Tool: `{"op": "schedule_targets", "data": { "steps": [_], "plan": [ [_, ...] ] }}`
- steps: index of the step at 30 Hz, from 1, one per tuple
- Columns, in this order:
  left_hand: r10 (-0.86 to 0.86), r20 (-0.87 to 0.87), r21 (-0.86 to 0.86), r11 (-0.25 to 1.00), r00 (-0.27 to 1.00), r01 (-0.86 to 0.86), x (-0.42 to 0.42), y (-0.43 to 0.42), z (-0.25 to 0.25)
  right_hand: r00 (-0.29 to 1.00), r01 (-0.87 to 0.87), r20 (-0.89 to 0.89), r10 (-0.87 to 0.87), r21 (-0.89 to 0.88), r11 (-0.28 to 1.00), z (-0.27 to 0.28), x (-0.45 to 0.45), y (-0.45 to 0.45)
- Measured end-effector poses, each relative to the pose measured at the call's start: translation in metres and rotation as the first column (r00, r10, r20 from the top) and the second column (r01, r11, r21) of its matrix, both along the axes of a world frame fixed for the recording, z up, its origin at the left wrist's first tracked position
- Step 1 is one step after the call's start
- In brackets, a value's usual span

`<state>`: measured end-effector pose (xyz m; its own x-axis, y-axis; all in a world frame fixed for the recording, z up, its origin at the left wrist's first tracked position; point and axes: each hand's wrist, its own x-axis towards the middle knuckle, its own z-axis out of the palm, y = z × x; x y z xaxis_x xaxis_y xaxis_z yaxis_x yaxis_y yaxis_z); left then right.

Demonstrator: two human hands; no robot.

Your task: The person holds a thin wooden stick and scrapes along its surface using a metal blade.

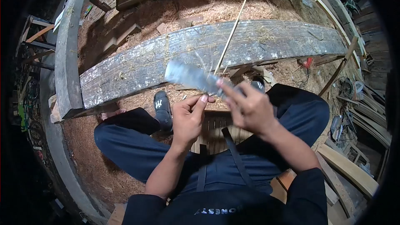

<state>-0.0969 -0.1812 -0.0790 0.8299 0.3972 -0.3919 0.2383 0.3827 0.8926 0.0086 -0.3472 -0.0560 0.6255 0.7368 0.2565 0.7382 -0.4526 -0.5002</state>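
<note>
A long thin strip of wood or bamboo (231, 33) slants up and away, its upper end over the shavings beyond the plank. The strip's lower part passes behind a broad knife (185, 76), whose metal blade is smeared by motion. My right hand (252, 106) is closed around the knife's handle, with the blade pointing left. Just below the blade, my left hand (189, 118) pinches the strip's near end between thumb and fingers. The exact contact between blade and strip is hidden by the blur.
A thick weathered plank (137, 68) crosses in front of my knees. Wood shavings (216, 2) and offcuts cover the ground. A beam (66, 58) stands at left, stacked curved slats (366, 114) lie at right, and a sandal (162, 104) is near my left leg.
</note>
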Motion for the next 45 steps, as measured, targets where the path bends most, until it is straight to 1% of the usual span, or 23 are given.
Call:
{"op": "schedule_targets", "data": {
  "steps": [2,4,6,8,12,14,16,18,20,22,23,26,28,30,31,32,33,34,35,36,37,40,45],
  "plan": [
    [0.006,0.039,0.021,1.0,0.999,-0.007,-0.003,-0.002,-0.012,0.997,-0.071,0.026,0.069,0.09,0.993,-0.008,-0.007,0.001],
    [-0.025,0.025,0.064,0.998,0.999,0.024,-0.001,0.003,-0.004,0.998,0.039,-0.042,-0.041,-0.041,0.998,-0.001,0.002,-0.001],
    [-0.006,-0.017,-0.001,1.0,1.0,0.006,0.0,0.002,0.006,1.0,0.027,-0.013,-0.027,0.011,1.0,-0.004,0.002,0.0],
    [-0.011,0.007,0.031,0.999,1.0,0.011,0.002,0.0,0.0,0.997,-0.069,0.024,0.068,0.054,0.996,-0.005,-0.007,-0.002],
    [-0.027,-0.017,0.043,0.999,0.999,0.028,-0.004,0.0,0.004,0.996,0.09,0.029,-0.089,-0.03,0.996,-0.005,0.011,-0.003],
    [-0.014,0.01,0.047,0.999,1.0,0.013,-0.003,-0.003,-0.003,0.997,-0.062,0.058,0.058,0.074,0.995,-0.005,-0.003,-0.002],
    [-0.003,0.072,0.112,0.994,0.997,-0.005,0.0,-0.002,-0.002,0.998,-0.055,0.015,0.054,0.02,0.998,-0.002,0.001,-0.003],
    [-0.038,-0.038,-0.001,0.999,0.999,0.038,-0.005,0.002,0.008,0.99,0.139,-0.014,-0.14,-0.075,0.988,-0.003,0.015,-0.005],
    [-0.048,-0.026,-0.017,0.999,0.998,0.048,-0.004,0.001,0.004,0.992,0.128,0.028,-0.126,-0.081,0.988,0.0,0.008,-0.006],
    [-0.037,0.024,0.08,0.996,0.999,0.035,-0.005,-0.002,-0.004,0.998,-0.058,0.033,0.057,0.016,0.998,0.002,-0.007,-0.005],
    [-0.034,0.027,0.126,0.992,0.999,0.031,-0.006,-0.001,-0.006,1.0,-0.004,-0.019,0.003,-0.031,1.0,-0.002,-0.002,-0.008],
    [-0.063,-0.076,0.047,0.997,0.995,0.067,-0.011,0.004,0.009,0.972,0.231,0.069,-0.225,-0.11,0.967,-0.001,0.032,-0.015],
    [-0.086,-0.049,0.116,0.989,0.995,0.091,-0.013,0.003,0.012,0.957,0.282,0.11,-0.27,-0.123,0.951,0.007,0.048,-0.023],
    [-0.091,-0.033,0.181,0.979,0.995,0.095,-0.015,0.002,0.01,0.893,0.445,0.076,-0.443,-0.002,0.896,0.01,0.061,-0.03],
    [-0.058,0.037,0.262,0.964,0.998,0.046,-0.014,0.002,0.007,0.897,0.437,0.076,-0.436,-0.003,0.899,0.005,0.069,-0.035],
    [-0.033,0.107,0.338,0.941,0.994,-0.006,-0.013,0.003,0.005,0.908,0.398,0.071,-0.413,0.161,0.903,-0.004,0.078,-0.04],
    [-0.058,0.016,0.317,0.947,0.998,0.05,-0.014,0.008,0.015,0.917,0.352,0.069,-0.392,0.321,0.879,-0.005,0.081,-0.039],
    [-0.055,0.016,0.319,0.947,0.998,0.048,-0.013,0.012,0.013,0.918,0.349,0.069,-0.39,0.323,0.88,-0.005,0.078,-0.038],
    [-0.046,0.003,0.311,0.949,0.999,0.043,-0.013,0.014,0.009,0.877,0.461,-0.308,-0.369,0.328,0.824,-0.003,0.073,-0.036],
    [-0.038,-0.01,0.305,0.952,0.999,0.039,-0.012,0.016,0.006,0.713,0.568,-0.64,-0.287,0.287,0.772,0.001,0.067,-0.032],
    [-0.025,0.015,0.27,0.963,1.0,0.019,-0.011,0.016,0.007,0.617,0.594,-0.736,-0.278,0.205,0.778,0.004,0.062,-0.03],
    [0.009,0.047,0.288,0.957,0.999,-0.022,-0.009,0.016,0.001,0.638,0.55,-0.745,-0.196,0.263,0.793,-0.001,0.053,-0.021],
    [-0.024,-0.03,0.231,0.972,0.999,0.03,-0.008,0.017,0.002,0.518,0.486,-0.852,-0.076,0.22,0.846,0.001,0.043,-0.013]
  ]
}}
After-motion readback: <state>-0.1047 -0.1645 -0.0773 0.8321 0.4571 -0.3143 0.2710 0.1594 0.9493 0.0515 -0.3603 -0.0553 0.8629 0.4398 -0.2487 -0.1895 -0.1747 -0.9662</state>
